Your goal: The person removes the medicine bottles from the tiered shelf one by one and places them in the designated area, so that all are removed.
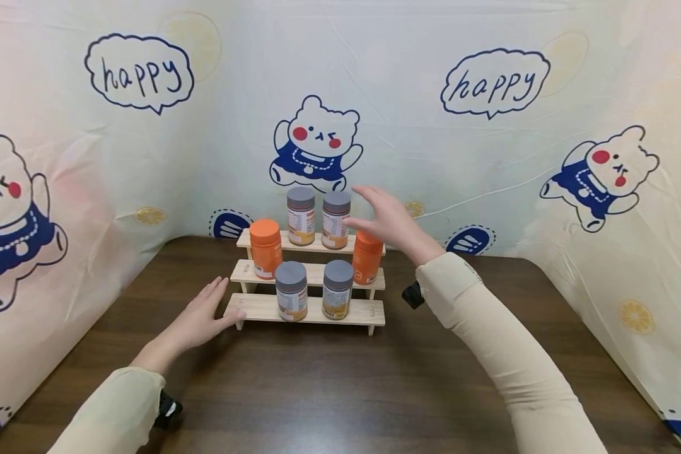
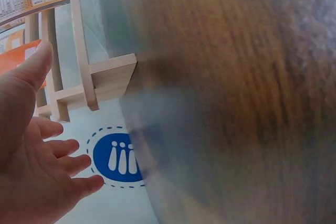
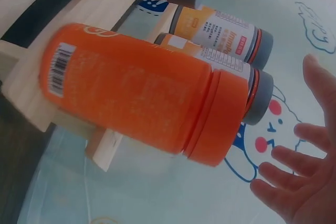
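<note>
A three-step wooden rack (image 1: pixel 371 309) holds bottles. Two grey-lidded bottles, one on the left (image 1: pixel 301 219) and one on the right (image 1: pixel 333 228), stand on the top step. The middle step bears an orange bottle at its left end (image 1: pixel 266 251) and another orange bottle (image 3: pixel 126 90) at its right end. On the lowest step are two more grey-lidded bottles (image 1: pixel 292 293). My right hand (image 1: pixel 388 221) hovers at the top right, fingers spread, apart from the bottles in the right wrist view. By the rack's lower left end is my left hand (image 1: pixel 198 321), fingers extended; whether its thumb touches is unclear.
The rack stands on a dark brown wooden table (image 1: pixel 318 391). A pale cloth backdrop (image 1: pixel 397 132) printed with bears and "happy" bubbles surrounds the table's back and sides. Dark straps or devices sit at both wrists.
</note>
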Demonstrator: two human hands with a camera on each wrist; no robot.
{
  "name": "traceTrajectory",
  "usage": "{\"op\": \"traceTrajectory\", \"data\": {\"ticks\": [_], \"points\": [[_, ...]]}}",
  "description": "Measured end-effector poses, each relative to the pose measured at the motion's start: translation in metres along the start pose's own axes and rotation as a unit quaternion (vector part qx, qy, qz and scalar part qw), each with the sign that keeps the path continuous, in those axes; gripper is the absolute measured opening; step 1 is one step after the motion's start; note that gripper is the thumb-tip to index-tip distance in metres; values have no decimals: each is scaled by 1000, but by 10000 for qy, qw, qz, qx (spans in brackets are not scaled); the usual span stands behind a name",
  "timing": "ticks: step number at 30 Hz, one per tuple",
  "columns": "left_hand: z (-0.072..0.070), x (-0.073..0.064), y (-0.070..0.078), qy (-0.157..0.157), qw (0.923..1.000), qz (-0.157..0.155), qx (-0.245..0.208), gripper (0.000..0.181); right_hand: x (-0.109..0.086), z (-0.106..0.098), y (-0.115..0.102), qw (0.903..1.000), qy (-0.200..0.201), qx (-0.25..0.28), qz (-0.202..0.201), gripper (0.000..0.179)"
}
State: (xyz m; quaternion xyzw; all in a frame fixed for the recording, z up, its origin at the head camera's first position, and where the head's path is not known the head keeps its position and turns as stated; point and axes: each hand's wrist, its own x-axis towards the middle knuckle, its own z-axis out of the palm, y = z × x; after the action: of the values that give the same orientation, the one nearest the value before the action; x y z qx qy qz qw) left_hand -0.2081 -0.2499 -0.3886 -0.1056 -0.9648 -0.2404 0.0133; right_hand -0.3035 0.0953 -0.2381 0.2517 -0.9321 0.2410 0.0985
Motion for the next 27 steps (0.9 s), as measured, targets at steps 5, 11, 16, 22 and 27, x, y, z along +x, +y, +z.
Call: {"op": "traceTrajectory", "data": {"ticks": [5,11,16,22,27], "points": [[4,1,-3,-43,9999,-4,-115,93,13,5,-7,10000,-69,20,-16,67],[7,1,-6,2,9998,35,-192,90,23,12,-10,9995,-70,291,101,63],[10,2,-8,-49,9997,77,-205,87,30,20,-8,9985,-50,520,143,59],[15,3,-10,-87,9998,76,-141,80,36,27,-4,9971,49,721,225,54],[15,3,-8,-70,9998,110,-137,75,40,30,-3,9938,30,1026,423,49]]}}
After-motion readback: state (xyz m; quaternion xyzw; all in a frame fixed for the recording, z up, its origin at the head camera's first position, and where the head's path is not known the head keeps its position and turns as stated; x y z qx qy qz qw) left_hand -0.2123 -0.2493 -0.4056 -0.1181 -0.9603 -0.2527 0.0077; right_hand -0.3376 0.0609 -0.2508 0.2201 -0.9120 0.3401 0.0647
